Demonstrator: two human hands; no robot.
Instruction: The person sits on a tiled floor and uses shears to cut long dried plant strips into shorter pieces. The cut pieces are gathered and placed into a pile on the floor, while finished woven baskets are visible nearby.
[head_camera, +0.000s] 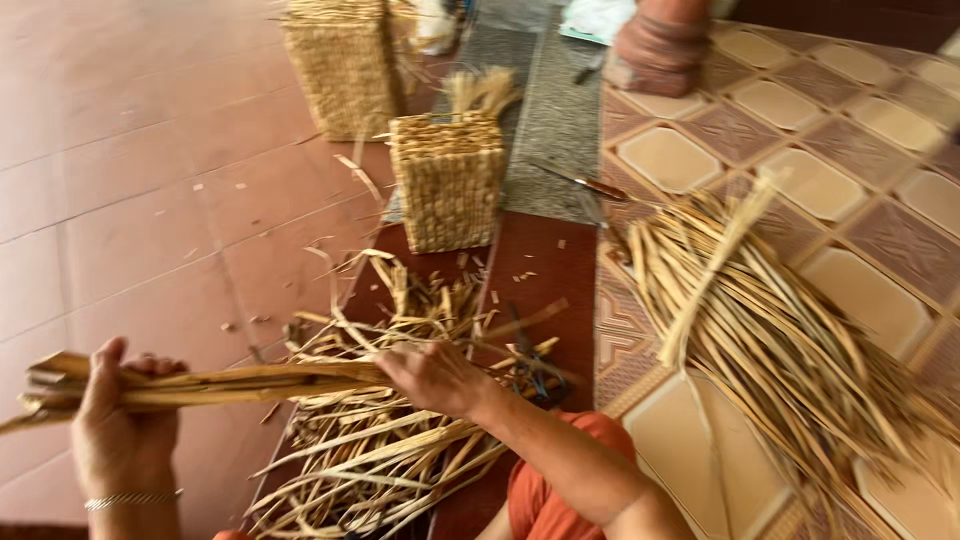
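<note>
Left hand (122, 430) is clamped round the butt of a reed bundle (210, 385) while the right hand (435, 378) pinches its far end over the loose pile (390, 450), two woven baskets (448, 180) standing finished, much reed unsorted.

- The red floor (150, 170) on the left is wide and open, with only small dry scraps on it.
- A messy pile of dry strips (390, 440) lies in front of the person and fills the middle.
- The left hand (120, 430) and the right hand (435, 378) hold a bundle of strips (230, 385) that lies like a bar across the near floor.
- A small woven basket (448, 180) blocks the way ahead, and a bigger woven basket (342, 65) stands behind it.
- A big heap of strips (790, 340) covers much of the patterned mat (670, 160) on the right.
- Scissors (590, 187) lie on the near edge of the mat.
</note>
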